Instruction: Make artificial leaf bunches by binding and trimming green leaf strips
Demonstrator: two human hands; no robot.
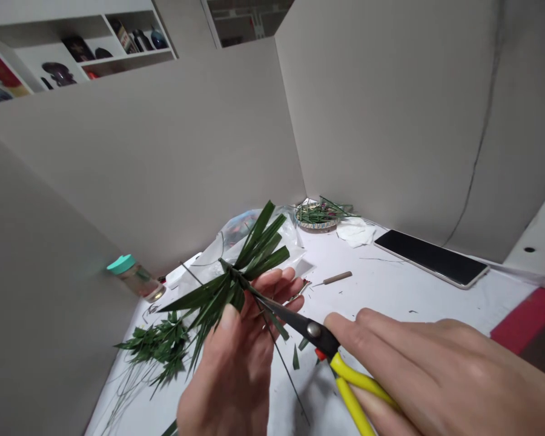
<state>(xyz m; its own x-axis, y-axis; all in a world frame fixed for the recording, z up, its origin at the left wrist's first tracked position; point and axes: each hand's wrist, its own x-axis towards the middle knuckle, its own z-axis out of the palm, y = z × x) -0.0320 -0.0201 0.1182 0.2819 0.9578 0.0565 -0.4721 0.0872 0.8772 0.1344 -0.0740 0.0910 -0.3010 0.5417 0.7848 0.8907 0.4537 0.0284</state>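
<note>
White table (390,297) beneath both hands; right grip (436,375) pressed closed around yellow-handled scissors (349,375), blade tips reaching the stems of a green leaf bundle (222,290), itself pinched in the left grip (231,369) above the table, loose leaf scraps (296,357) lying just below

1. The left hand (234,369) rises from the bottom edge of the head view, palm turned toward the person, wrist low
2. Its thumb (227,324) stands upright in front, while the fingers (277,287) bend round behind, tips pointing right
3. The right hand (429,369) reaches in from the right edge, back uppermost, nearly level
4. Its upper fingers (349,324) stretch left, and a lower finger (372,409) curls beneath
5. The two hands are near each other, not touching
</note>
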